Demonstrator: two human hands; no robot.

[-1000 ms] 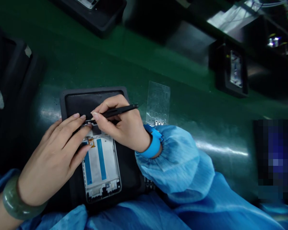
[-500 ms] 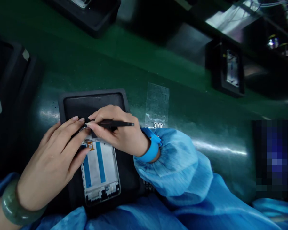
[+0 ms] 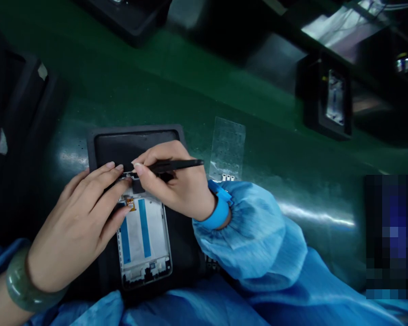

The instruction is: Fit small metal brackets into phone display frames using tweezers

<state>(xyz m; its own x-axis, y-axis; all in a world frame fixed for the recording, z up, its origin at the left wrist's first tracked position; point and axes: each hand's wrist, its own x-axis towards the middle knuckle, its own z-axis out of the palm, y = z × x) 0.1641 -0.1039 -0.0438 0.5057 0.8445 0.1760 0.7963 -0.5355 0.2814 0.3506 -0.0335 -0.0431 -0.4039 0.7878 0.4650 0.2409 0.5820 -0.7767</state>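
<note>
The green counter [image 3: 177, 86] is dimly lit, and glare is reflected from it at 9 and 4 o'clock. Both hands [image 3: 76, 222] [image 3: 183, 185] are softly lit. The 10 o'clock edge is sunk in shadow; the 2 o'clock background is blurred, and a patch farther out toward 4 o'clock is pixelated.

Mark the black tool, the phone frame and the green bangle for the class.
Black tool [image 3: 175, 165], head view: middle of its shaft.
Phone frame [image 3: 157, 228], head view: its pale, flat middle.
Green bangle [image 3: 20, 289], head view: outer face of the band.
</note>
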